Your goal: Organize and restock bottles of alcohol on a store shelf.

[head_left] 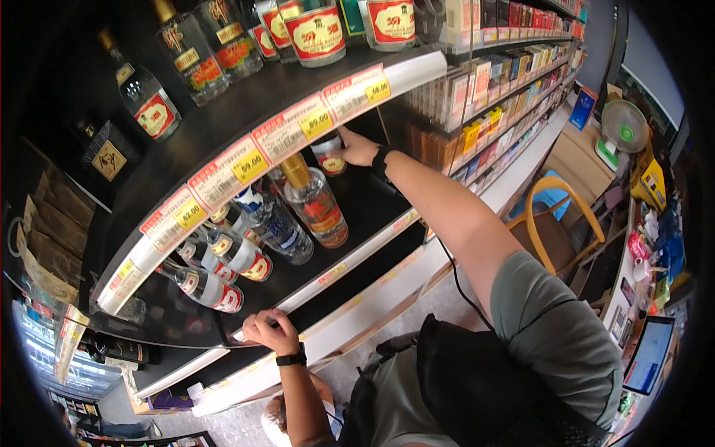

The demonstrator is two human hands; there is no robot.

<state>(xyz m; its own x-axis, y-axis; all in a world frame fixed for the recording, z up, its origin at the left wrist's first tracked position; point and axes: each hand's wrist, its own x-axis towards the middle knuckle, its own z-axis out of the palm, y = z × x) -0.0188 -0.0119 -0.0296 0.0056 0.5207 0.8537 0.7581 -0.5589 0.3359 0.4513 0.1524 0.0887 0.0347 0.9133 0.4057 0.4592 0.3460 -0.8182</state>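
Note:
My right hand (pixel 360 147) reaches in under the upper shelf, its fingers closed round the side of a liquor bottle (pixel 330 158) with a white and red label. The shelf lip hides the top of that bottle. Nearby stand a clear bottle with a gold cap and orange print (pixel 322 208) and a blue-printed bottle (pixel 279 227). Several white-and-red-labelled bottles (pixel 249 253) are farther left on the same shelf. At the lower shelf's front edge, my left hand (pixel 272 330) is curled closed; what is inside its fingers, if anything, is hidden.
Price tags line the curved upper shelf edge (pixel 287 134), with more liquor bottles (pixel 316 33) above it. Cigarette packs fill the rack (pixel 491 82) at right. A wooden chair (pixel 562 223), a fan (pixel 624 127) and a cluttered counter with a screen (pixel 649 354) are behind my right arm.

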